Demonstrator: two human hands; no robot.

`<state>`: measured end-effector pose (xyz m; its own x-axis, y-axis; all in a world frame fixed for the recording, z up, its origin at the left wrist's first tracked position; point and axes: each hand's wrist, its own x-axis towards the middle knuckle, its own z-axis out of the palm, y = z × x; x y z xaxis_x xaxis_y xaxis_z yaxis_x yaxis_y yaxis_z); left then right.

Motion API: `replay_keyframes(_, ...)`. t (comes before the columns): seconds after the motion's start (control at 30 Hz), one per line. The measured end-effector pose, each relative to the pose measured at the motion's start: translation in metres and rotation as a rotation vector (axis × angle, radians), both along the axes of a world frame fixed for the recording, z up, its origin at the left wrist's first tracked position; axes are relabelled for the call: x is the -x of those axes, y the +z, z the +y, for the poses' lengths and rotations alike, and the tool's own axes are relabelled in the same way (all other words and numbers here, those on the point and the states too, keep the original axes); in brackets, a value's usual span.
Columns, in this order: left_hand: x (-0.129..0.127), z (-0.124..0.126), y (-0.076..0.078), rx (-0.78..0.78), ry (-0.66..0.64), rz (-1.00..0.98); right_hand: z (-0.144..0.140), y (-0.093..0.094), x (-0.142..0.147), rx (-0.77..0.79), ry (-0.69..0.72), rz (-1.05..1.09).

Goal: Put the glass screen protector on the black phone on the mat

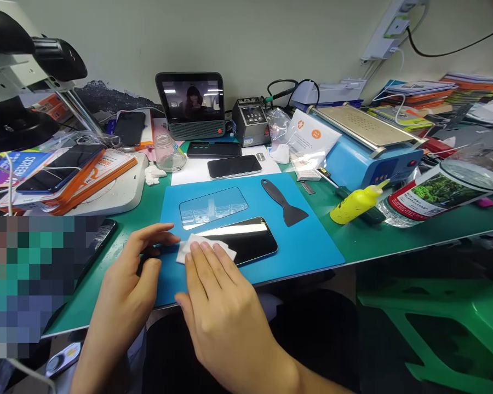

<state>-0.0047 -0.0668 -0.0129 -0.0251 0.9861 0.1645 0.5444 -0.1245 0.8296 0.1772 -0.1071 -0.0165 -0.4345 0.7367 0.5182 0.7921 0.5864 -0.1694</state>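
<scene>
A smartphone with a dark, glossy screen lies face up on a blue mat. My right hand presses a folded white wipe onto its left end, fingers together and flat over the cloth. Beside that end, my left hand has curved fingers held apart, with nothing seen in them; whether its fingertips touch the phone I cannot tell. Behind the phone lies a clear glass panel with a black border. A black plastic scraper rests to the right on the mat.
Further back are two more phones, a glass jar and a smart display. On the right stand a blue heating-plate machine, a yellow bottle and a large clear container. A microscope overhangs the left.
</scene>
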Motion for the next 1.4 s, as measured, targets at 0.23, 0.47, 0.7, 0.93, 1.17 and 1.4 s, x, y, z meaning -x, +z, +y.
replay_keyframes(0.23, -0.001, 0.0, 0.0, 0.002, -0.007, 0.008, -0.013, -0.002, -0.009, -0.032, -0.001, 0.006)
replay_keyframes(0.47, -0.002, 0.001, 0.001, -0.04, 0.017, 0.01, 0.018, 0.003, -0.017, -0.008, -0.057, -0.033)
replay_keyframes(0.7, -0.005, 0.002, 0.003, -0.05, -0.004, 0.009, -0.003, 0.006, -0.039, -0.029, -0.017, 0.002)
replay_keyframes(0.93, -0.004, 0.002, 0.003, -0.052, 0.006, 0.01, 0.027, 0.009, -0.038, 0.002, -0.03, -0.023)
replay_keyframes(1.17, -0.005, 0.002, 0.003, -0.039, 0.002, 0.011, -0.002, 0.007, -0.063, -0.055, 0.002, -0.013)
replay_keyframes(1.4, -0.005, 0.002, 0.004, -0.034, 0.014, 0.007, 0.031, 0.009, -0.064, -0.021, -0.042, -0.042)
